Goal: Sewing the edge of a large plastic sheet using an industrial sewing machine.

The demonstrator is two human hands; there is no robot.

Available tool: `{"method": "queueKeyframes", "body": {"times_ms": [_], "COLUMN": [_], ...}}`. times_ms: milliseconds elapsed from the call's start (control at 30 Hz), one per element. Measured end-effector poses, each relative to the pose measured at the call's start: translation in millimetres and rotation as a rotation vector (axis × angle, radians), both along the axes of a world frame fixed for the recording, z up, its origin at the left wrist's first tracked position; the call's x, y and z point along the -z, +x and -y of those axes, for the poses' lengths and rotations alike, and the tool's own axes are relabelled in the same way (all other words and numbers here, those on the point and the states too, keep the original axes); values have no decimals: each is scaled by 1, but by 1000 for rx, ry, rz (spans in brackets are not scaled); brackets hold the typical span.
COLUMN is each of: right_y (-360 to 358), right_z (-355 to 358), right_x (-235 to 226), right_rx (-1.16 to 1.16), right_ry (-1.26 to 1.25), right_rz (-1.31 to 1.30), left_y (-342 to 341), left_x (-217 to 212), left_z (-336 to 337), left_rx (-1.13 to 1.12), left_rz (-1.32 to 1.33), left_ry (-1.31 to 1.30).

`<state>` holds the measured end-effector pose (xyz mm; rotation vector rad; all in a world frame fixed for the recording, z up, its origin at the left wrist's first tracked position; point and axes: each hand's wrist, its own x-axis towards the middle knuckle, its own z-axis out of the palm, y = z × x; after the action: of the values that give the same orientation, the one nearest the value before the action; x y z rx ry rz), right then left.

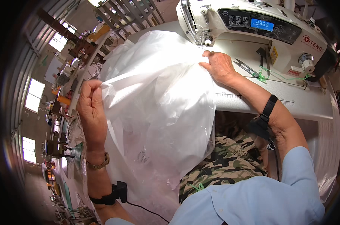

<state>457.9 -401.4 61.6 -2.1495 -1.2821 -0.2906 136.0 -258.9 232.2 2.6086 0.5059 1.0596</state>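
A large sheet of white, partly see-through fabric (158,90) spreads over the machine bed and hangs down in front of me. At its left edge my left hand (92,101) pinches the cloth between thumb and fingers, pulling a fold taut toward the needle. My right hand (219,65) grips the fabric's edge just below the presser foot area of a white sewing machine (194,22). The needle itself is too small and bright to make out.
Thread snips (246,68) with green thread (263,76) lie on the bed right of my right hand, near a small black tool (261,54). A ruler scale (230,96) runs along the bed's front. Cluttered workbenches (65,97) stand at left, a metal rack (125,17) behind.
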Motion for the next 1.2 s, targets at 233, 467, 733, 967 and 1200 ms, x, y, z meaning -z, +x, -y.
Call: {"method": "queueKeyframes", "body": {"times_ms": [233, 467, 733, 967, 1200], "right_y": [7, 15, 29, 16, -97], "right_z": [-9, -20, 1, 12, 76], "right_x": [11, 18, 3, 3, 11], "right_rx": [-15, -28, -159, -251, -552], "right_ry": [-21, -31, -75, -31, 33], "right_rz": [175, 252, 282, 295, 210], "left_y": [27, 27, 27, 3, 0], "left_x": [-36, -36, -33, 59, 101], "left_z": [25, 51, 106, 132, 131], "left_rx": [123, 331, 258, 387, 355], "left_rz": [-143, -261, -646, -766, -826], "left_ry": [69, -55, 129, -606, -170]}}
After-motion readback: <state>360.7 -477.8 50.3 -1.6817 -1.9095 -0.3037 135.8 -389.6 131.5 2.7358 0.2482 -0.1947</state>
